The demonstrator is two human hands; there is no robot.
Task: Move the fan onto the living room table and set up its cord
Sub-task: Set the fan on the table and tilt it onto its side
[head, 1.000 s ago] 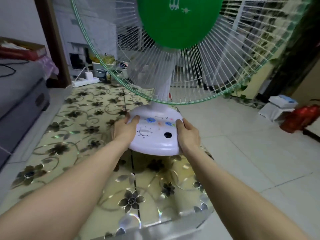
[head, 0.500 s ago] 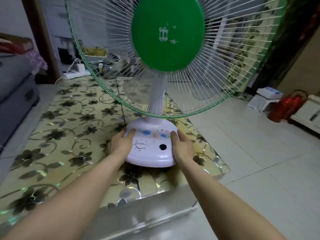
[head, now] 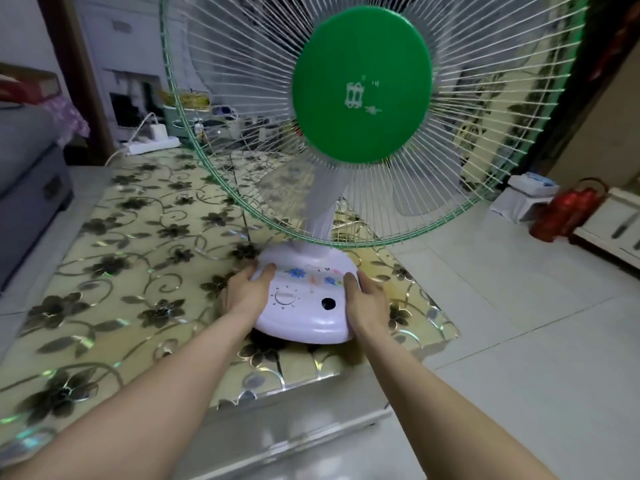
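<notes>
White plastic under both your palms is the fan's base (head: pixel 304 306), and it sits near the right near corner of the table (head: pixel 131 258), either resting on the glossy floral top or a hair above it; the shadow under the near edge does not let you tell which. Your left hand (head: pixel 246 289) and right hand (head: pixel 367 295) each clamp a side of that base, thumbs laid on top and fingers curled round the flanks, so each grip is closed on the fan (head: pixel 360 140) and nothing else. The risk lies in the shape: 1 wide green-rimmed cage (head: pixel 485 109) on a thin neck (head: pixel 323 206) over a small base, so letting go early could tip it, likely toward the near or right edge, both close by. The slick surface may let the base skid if you push instead of lift. Slide it further left and far before releasing, I would judge. The cord is not visible, so a snagged or trailing lead could jerk the fan. A power strip (head: pixel 152 145) lies at the table's far end, well apart.
</notes>
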